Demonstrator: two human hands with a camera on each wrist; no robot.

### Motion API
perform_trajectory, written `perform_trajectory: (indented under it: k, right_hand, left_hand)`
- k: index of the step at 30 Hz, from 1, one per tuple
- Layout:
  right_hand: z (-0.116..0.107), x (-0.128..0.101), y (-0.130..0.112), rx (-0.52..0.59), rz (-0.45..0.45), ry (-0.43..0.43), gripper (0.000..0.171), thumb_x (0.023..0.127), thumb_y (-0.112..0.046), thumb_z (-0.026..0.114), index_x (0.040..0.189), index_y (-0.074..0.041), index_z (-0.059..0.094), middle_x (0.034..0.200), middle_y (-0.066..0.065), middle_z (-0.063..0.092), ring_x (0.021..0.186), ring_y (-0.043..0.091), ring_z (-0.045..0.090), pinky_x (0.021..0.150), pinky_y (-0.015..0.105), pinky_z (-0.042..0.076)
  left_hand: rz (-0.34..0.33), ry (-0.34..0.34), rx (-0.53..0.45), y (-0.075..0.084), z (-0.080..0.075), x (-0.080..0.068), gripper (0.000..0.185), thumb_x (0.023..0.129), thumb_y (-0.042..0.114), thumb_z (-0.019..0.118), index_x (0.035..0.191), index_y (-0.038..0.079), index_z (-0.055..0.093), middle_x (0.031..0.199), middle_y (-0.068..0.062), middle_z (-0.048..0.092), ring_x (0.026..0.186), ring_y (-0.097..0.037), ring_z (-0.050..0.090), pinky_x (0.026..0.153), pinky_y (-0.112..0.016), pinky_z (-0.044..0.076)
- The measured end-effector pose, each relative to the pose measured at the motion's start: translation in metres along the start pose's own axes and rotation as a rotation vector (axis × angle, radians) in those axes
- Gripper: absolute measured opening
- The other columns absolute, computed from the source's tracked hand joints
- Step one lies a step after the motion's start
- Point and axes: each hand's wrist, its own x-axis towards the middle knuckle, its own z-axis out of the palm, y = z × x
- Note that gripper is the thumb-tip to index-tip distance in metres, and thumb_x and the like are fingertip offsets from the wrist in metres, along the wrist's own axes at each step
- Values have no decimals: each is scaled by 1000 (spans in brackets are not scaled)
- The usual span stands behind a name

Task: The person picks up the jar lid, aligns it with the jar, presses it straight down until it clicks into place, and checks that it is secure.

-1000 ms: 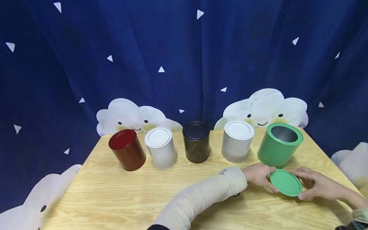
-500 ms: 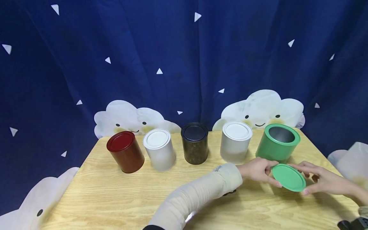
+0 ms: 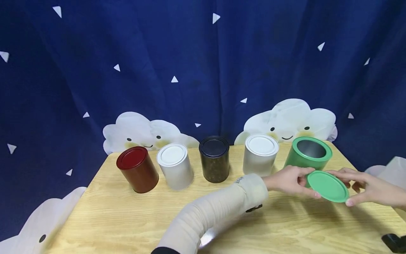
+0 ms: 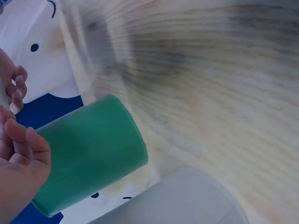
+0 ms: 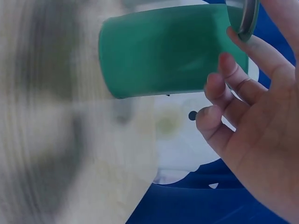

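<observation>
Left hand: the left hand point(image 3: 290, 180) pinches the near-left edge of the green lid point(image 3: 328, 186), thumb on top and fingers under it; a cream sleeve point(image 3: 219, 211) covers the forearm across the tabletop point(image 3: 127, 218).
Right hand: the right hand point(image 3: 369, 187) grips the lid's right edge, fingertips curled round the rim.
Green lid: held between both hands above the tabletop, slightly tilted, just in front of the green can point(image 3: 309, 153) and overlapping its lower front in the head view.
Green can: upright and uncovered at the right end of the row, its grey inside showing.
In the way: the lid and the left hand's fingers hide the can's base.
Neighbours: a silver can point(image 3: 260, 154) with a white lid stands just left of the green can, then a black can point(image 3: 214, 158), a white can point(image 3: 174, 165) and a red can point(image 3: 137, 169).
Backdrop: a blue curtain point(image 3: 190, 63) with white clouds.
Wrist views: blurred; the green can's wall shows, perhaps close to the fingers.
</observation>
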Motion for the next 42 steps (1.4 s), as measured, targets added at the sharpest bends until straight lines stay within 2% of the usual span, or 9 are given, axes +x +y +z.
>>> perform_trajectory:
  k: [6, 11, 16, 23, 26, 31, 35, 42]
  right_hand:
    - [-6, 4, -8, -16, 16, -4, 78, 60, 6, 75, 132, -2, 44, 93, -11, 45, 71, 7, 37, 48, 23, 28]
    - [-13, 10, -16, -57, 49, 9, 76, 61, 2, 77, 131, -5, 47, 94, -12, 44, 72, 6, 37, 48, 24, 28]
    - [-23, 20, -18, -86, 83, 31, 77, 60, 1, 78, 131, -8, 48, 94, -12, 44, 71, 7, 37, 48, 26, 27]
    - [-34, 33, -15, -74, 150, 60, 78, 65, 4, 76, 135, -12, 45, 89, -8, 41, 69, 11, 34, 47, 27, 26]
    - [-38, 37, -14, -76, 157, 63, 79, 67, 5, 74, 137, -10, 42, 91, -8, 41, 70, 10, 36, 47, 27, 28]
    - [-46, 43, -14, -62, 200, 34, 79, 70, 3, 73, 140, -10, 37, 93, -7, 40, 73, 10, 36, 48, 27, 32]
    - [-53, 49, -13, -78, 302, 25, 72, 74, -4, 73, 138, -10, 40, 96, -9, 42, 76, 8, 38, 51, 26, 38]
    - [-65, 59, -5, -136, 360, 17, 68, 75, -10, 73, 134, -3, 41, 93, -5, 42, 79, 8, 38, 58, 25, 38]
  left_hand:
    - [-17, 6, -107, 3, -3, -5, 77, 80, 33, 69, 143, 13, 29, 62, 10, 47, 54, 4, 41, 56, -8, 37]
    - [-8, 35, -133, 4, -9, -5, 79, 79, 32, 70, 143, 14, 28, 59, 9, 47, 52, 3, 41, 55, -8, 38]
    - [21, 116, -146, 2, -19, -2, 76, 78, 31, 72, 141, 12, 34, 59, 8, 46, 52, 3, 41, 55, -8, 38]
    - [27, 309, -128, 3, -32, 0, 65, 73, 30, 76, 128, 9, 49, 64, 10, 46, 56, 5, 41, 63, -4, 36]
    - [18, 342, -139, 4, -35, 2, 63, 73, 30, 76, 127, 9, 50, 66, 10, 46, 58, 5, 41, 64, -4, 36]
    - [26, 331, -116, 3, -41, 5, 64, 75, 29, 74, 129, 6, 49, 65, 9, 46, 58, 4, 41, 65, -4, 36]
    - [26, 295, -56, 1, -52, 11, 63, 78, 28, 72, 132, 6, 47, 64, 8, 46, 58, 2, 41, 62, -6, 35]
    - [-32, 235, 30, -5, -62, 26, 65, 80, 34, 69, 135, 10, 44, 74, 7, 54, 69, 0, 48, 63, -7, 36]
